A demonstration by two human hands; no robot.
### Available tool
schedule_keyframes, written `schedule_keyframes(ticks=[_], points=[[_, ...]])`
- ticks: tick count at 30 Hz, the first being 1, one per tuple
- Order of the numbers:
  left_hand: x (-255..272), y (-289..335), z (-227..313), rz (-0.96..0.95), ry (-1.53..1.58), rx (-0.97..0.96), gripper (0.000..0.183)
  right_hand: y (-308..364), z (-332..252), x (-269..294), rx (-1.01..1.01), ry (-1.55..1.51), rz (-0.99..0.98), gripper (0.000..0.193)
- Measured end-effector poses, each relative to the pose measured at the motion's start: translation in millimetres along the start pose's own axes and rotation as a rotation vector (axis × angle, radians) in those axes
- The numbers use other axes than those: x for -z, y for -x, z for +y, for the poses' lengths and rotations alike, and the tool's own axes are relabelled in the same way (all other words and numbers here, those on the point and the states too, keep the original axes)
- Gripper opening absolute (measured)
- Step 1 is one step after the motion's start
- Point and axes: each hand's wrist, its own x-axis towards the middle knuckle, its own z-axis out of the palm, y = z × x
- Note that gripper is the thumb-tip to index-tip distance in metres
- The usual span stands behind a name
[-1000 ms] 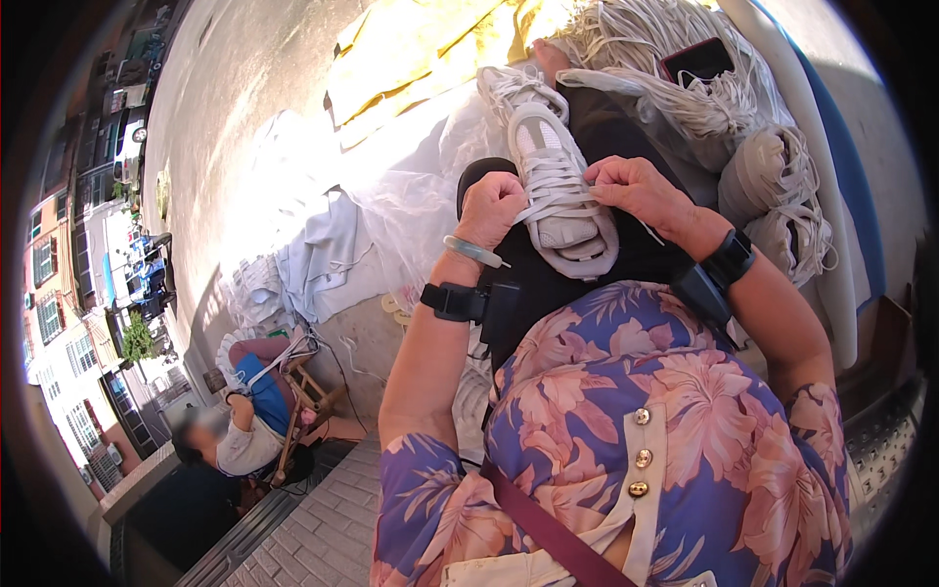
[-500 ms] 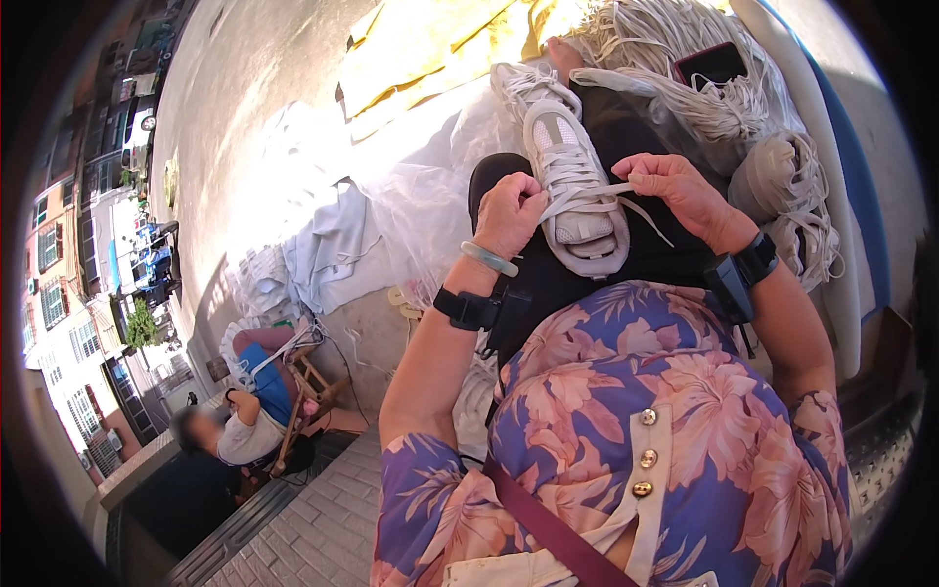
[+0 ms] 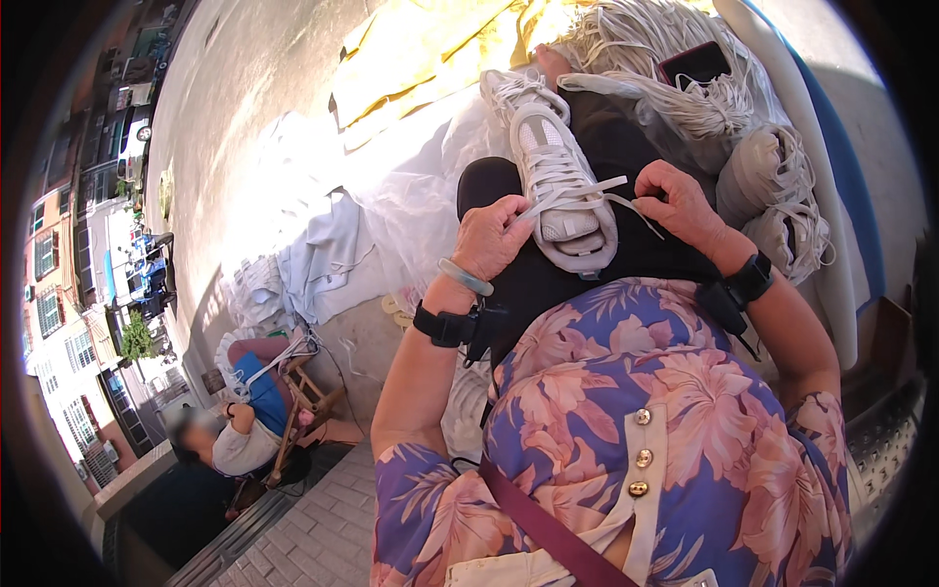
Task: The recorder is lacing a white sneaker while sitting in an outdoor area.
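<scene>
Outdoors, daylight. Conc. ground upper L, hard sun, blown out in spots; shadow edge cuts across it further down. Yellow sheet spread at top, sunlit too. Far L: bldgs sideways in view w/ rows of windows, plus white car & tree. Lower L: wood chair, low wall, grey brick paving, shaded. R edge: perf. metal panel, mostly in shade.

A person's left hand pinches a white lace beside a pale sneaker resting on dark-clad legs; the right hand is curled near loose lace ends opposite. A dark phone lies on bundled laces.
</scene>
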Motion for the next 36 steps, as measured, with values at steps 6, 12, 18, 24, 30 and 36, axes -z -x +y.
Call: schedule_keyframes(ticks=[6, 12, 18, 24, 30, 36], points=[[4, 1, -9, 0.02, 0.037, 0.014, 0.017, -8, -15, -14, 0.31, 0.575, -0.008, 0.017], [23, -7, -16, 0.143, 0.257, 0.226, 0.013, -7, -8, -14, 0.437, 0.632, 0.016, 0.005], [30, 12, -12, 0.0, 0.223, 0.226, 0.017, 5, -25, 26, 0.474, 0.626, 0.015, 0.008], [38, 38, 5, 0.038, -0.181, 0.021, 0.014, 26, -32, 44, 0.396, 0.775, -0.027, 0.008], [52, 65, -8, 0.063, -0.443, -0.054, 0.01, 40, -17, 57, 0.328, 0.721, 0.014, 0.005], [71, 89, -36, 0.082, -0.438, -0.014, 0.013, 50, -3, 74, 0.176, 0.638, 0.072, 0.004]])
